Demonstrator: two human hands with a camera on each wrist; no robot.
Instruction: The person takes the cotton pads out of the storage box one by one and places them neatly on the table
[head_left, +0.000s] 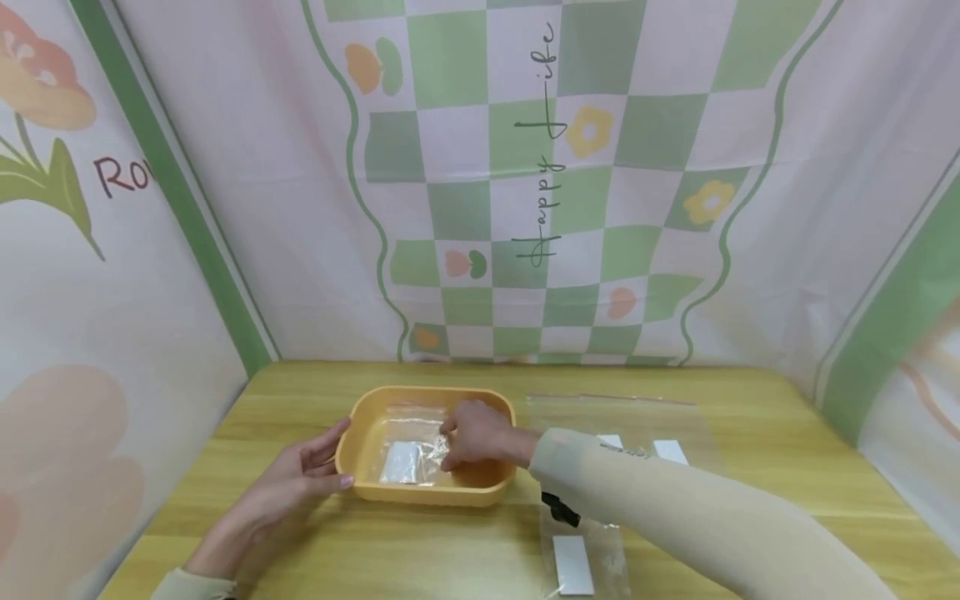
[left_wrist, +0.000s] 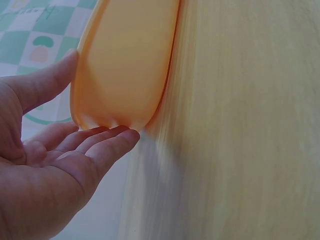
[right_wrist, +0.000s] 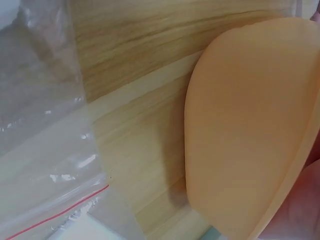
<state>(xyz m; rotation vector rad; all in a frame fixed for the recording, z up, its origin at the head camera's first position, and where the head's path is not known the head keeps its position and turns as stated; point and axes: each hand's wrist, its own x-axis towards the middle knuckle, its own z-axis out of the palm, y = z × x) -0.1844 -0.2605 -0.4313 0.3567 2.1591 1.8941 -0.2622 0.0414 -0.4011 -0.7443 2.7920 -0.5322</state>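
A yellow plastic tray [head_left: 420, 497] with raised walls stands on the table. At its left end my left hand [head_left: 292, 477] touches the outside, thumb and fairly straight fingers spread apart, as the left wrist view also shows. My right hand [head_left: 480, 433] reaches into the tray from the right, fingers bent down beside a clear zip bag [head_left: 431, 425]. A white rectangular piece [head_left: 402, 462] lies in that bag. Thumb and forefinger show apart at the bag's right edge; whether they pinch it is unclear. The right wrist view shows mostly the tray's outer wall [right_wrist: 245, 120].
Right of the tray, a large clear zip bag [head_left: 555, 408] lies flat, partly behind my right sleeve [head_left: 675, 500]. White pieces [head_left: 670, 452] show there. Nearer me lies another clear bag [head_left: 611, 554] with a white card-like piece [head_left: 573, 565]. A patterned curtain [head_left: 450, 192] hangs behind the table [head_left: 315, 558].
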